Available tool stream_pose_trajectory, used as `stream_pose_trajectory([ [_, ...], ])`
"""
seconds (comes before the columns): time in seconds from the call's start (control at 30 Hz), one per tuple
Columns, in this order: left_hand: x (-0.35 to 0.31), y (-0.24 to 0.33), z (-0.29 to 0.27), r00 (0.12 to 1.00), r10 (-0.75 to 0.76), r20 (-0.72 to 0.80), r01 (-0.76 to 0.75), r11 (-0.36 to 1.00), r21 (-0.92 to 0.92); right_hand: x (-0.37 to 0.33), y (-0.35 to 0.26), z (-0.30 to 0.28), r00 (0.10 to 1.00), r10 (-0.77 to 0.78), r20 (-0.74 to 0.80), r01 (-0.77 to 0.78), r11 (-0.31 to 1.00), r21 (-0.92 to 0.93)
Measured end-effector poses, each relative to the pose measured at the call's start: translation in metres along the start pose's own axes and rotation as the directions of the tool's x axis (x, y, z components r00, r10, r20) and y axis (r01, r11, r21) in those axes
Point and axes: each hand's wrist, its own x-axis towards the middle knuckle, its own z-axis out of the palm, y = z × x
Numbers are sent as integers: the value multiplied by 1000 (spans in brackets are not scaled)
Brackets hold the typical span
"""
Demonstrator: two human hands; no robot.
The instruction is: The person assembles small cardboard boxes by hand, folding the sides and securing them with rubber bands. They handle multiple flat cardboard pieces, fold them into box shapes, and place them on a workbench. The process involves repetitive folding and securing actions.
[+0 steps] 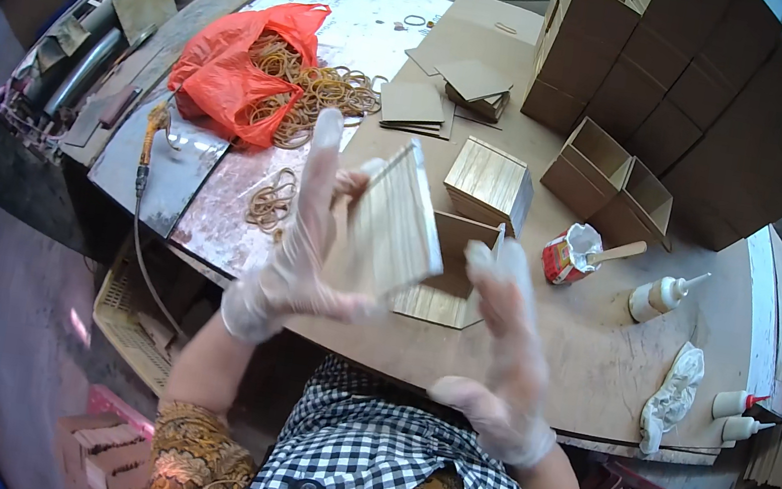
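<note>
My left hand [298,256], in a clear glove, grips a small wood-grain box [400,221] from its left side, with the index finger stretched up and the thumb below. The box is tilted and slightly blurred above the table's front edge. To its right my gloved right hand [516,354] is open, thumb and fingers apart, holding nothing. Between the hands, an open box [427,306] with a brown inside and a wood-grain front rests on the table, partly hidden. Just behind sits another wood-grain box [489,180].
A red plastic bag [220,67] spills rubber bands [332,94] at left. Brown board pieces [414,106] lie at the back, near tall stacked brown boxes [676,95]. Rightward stand a glue tub [568,256] with a stick, glue bottles [658,297] and a white rag [673,398].
</note>
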Motion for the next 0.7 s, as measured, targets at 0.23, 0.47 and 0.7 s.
stream_pose_trajectory([
  [0.23, -61, 28, 67, 980, -167, -108, 156, 982, -103, 33, 22, 25, 900, 203, 386, -410, 695, 590],
  [0.47, -84, 30, 69, 992, -2, -125, 18, 992, 127, 24, 20, 32, 865, 214, 455, -475, 644, 600],
  [0.7, -81, 36, 47, 1000, -20, -8, 21, 995, 98, 18, -4, 27, 851, 305, 428, -509, 682, 525],
])
